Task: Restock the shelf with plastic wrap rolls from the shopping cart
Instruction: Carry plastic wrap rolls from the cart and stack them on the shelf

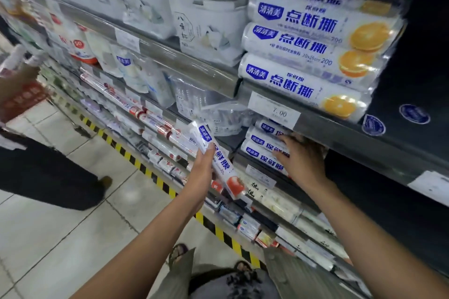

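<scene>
Standing at the shelf (340, 136) with one plastic wrap roll (220, 162) in hand.

Stacked at the front edge of the upper board: orange-printed rolls (303, 51). Under that board, near the front edge of the lower one: a pile of blue-lettered rolls (261, 150), with the right hand (303, 160) laid on it, fingers spread. Left hand (202, 175) wrapped round the plastic wrap roll, held tilted in the air just off the shelf's front edge, beside the pile. Clipped to the rail above the pile: a price tag (274, 113).
</scene>
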